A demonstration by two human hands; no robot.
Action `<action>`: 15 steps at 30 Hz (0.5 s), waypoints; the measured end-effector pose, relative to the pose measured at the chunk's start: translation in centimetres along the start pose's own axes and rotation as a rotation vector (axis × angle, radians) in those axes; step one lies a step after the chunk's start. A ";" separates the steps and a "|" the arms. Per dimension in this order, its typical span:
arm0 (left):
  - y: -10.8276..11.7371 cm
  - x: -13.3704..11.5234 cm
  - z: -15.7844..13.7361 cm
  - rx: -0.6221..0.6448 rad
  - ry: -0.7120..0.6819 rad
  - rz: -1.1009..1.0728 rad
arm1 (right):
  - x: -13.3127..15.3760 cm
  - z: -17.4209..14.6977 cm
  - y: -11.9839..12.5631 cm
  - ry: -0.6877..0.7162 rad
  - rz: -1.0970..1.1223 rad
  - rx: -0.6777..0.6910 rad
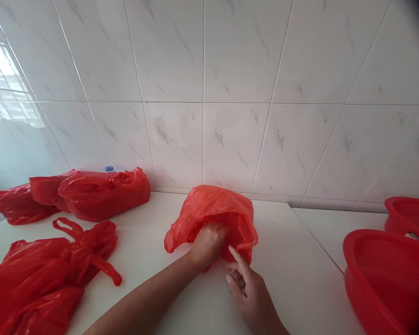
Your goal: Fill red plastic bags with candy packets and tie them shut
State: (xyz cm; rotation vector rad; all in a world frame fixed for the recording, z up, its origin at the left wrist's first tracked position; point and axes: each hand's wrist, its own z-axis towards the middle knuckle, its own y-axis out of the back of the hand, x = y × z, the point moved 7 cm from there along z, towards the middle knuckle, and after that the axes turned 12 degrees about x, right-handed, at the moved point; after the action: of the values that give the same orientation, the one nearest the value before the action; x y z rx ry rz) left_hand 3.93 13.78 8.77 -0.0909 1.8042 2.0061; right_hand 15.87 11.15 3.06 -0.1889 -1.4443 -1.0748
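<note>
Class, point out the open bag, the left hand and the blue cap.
Open bag (219, 201): head view, on its upper side above the mouth.
Left hand (208, 242): head view, on its back.
Blue cap (109, 169): head view, on its visible middle.

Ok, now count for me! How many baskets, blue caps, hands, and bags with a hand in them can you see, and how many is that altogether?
Baskets: 2
Blue caps: 1
Hands: 2
Bags with a hand in: 1
Total: 6
</note>
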 end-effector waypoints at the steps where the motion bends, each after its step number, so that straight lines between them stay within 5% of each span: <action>1: -0.2 -0.7 -0.6 0.020 -0.039 -0.009 | 0.0 -0.1 0.1 0.008 0.001 -0.050; 6: -0.3 -2.5 -3.0 0.088 -0.181 -0.065 | -1.5 -0.2 2.4 -0.120 -0.008 -0.251; 15: 1.6 2.2 -1.8 -0.127 0.059 -0.104 | -1.6 0.6 2.2 -0.130 -0.110 -0.141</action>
State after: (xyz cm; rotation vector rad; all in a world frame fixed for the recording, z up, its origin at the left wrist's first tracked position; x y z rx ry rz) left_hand 0.92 12.53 9.26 -0.2797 1.6698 2.0624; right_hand 17.33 13.55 2.84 -0.2865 -1.5093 -1.2750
